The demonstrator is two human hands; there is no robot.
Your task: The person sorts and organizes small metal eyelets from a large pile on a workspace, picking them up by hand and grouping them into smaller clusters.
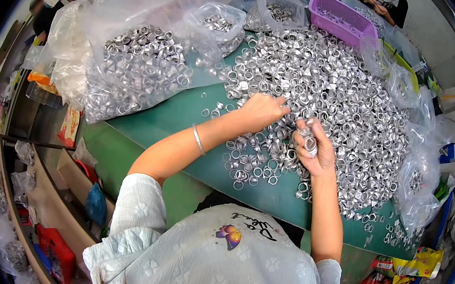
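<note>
Pale shirt [213,269], rings [310,145] within right fingers [321,138]

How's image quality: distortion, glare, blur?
Head view: fisheye bends the green table's near edge and leaves black corners; glints speckle the ring pile; sheen whitens the clear plastic bag at left; rings in the right hand look slightly smeared, probably motion.

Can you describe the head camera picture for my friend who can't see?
A person's right hand holds silvery rings over a big heap of more on a green table, left hand close by. A clear bag of rings lies left; a purple basket sits behind.
</note>
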